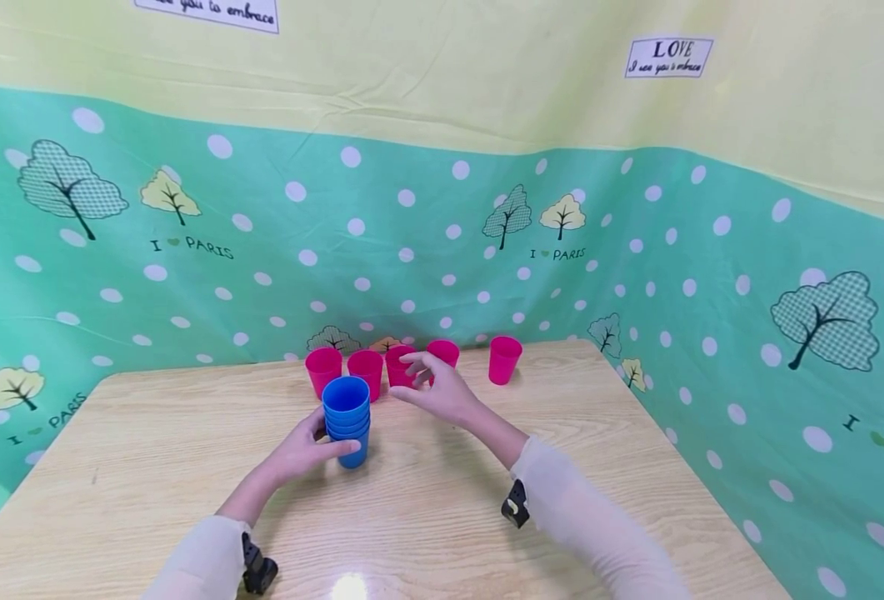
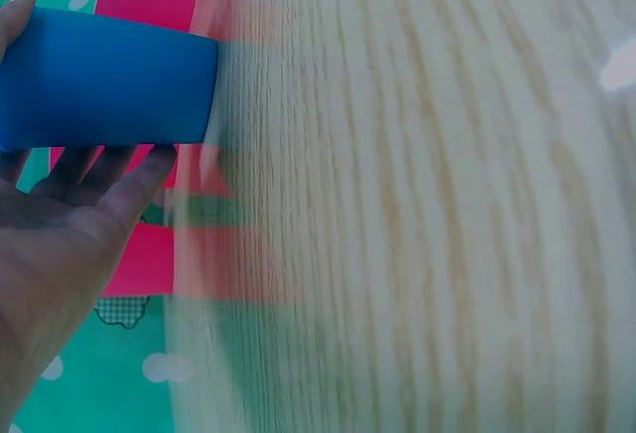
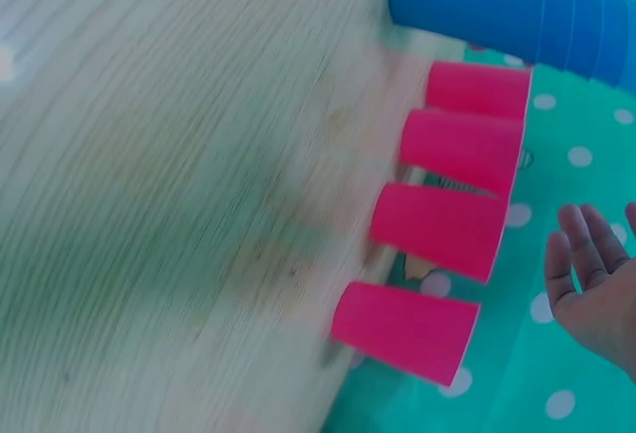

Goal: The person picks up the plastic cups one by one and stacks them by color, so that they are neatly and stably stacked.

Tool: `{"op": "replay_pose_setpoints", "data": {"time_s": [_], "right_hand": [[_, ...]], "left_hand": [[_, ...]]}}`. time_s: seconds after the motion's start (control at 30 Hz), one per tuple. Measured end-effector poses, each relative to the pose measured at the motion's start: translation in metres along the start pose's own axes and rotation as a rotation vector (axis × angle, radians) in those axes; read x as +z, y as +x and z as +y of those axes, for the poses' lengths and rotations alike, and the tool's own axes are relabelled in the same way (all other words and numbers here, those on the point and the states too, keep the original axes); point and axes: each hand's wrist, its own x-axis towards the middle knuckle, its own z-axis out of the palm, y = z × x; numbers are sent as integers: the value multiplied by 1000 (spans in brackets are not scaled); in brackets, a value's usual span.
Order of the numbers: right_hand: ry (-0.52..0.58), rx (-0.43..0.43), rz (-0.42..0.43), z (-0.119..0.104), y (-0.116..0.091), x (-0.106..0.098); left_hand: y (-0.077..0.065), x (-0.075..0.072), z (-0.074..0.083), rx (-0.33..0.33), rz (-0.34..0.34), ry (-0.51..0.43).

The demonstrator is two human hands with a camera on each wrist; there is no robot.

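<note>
My left hand (image 1: pixel 302 452) grips a stack of blue cups (image 1: pixel 348 417), thumb on the near side and fingers around the far left. The stack stands upright, its base at or just above the tabletop; I cannot tell which. In the left wrist view, the outer blue cup (image 2: pixel 109 80) lies against the fingers. My right hand (image 1: pixel 442 392) hovers right of the stack, fingers loosely bent and holding nothing. From the head it partly covers two pink cups (image 1: pixel 400 360). The right wrist view shows that hand (image 3: pixel 604 299) apart from the pink cups (image 3: pixel 442 219).
Several pink cups stand mouth up in a row along the table's back edge, the rightmost pink cup (image 1: pixel 505 360) set apart from the others. The wooden table (image 1: pixel 427 517) meets a patterned cloth (image 1: pixel 382 250) behind and at the right.
</note>
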Motion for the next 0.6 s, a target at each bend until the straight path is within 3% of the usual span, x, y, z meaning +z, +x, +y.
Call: {"op": "replay_pose_setpoints", "data": {"time_s": [0.17, 0.6], "right_hand": [[-27, 36, 49, 10, -1, -13], [27, 98, 179, 31, -2, -46]], "left_hand": [[0, 0, 0, 2, -2, 0], [1, 1, -2, 6, 8, -5]]}}
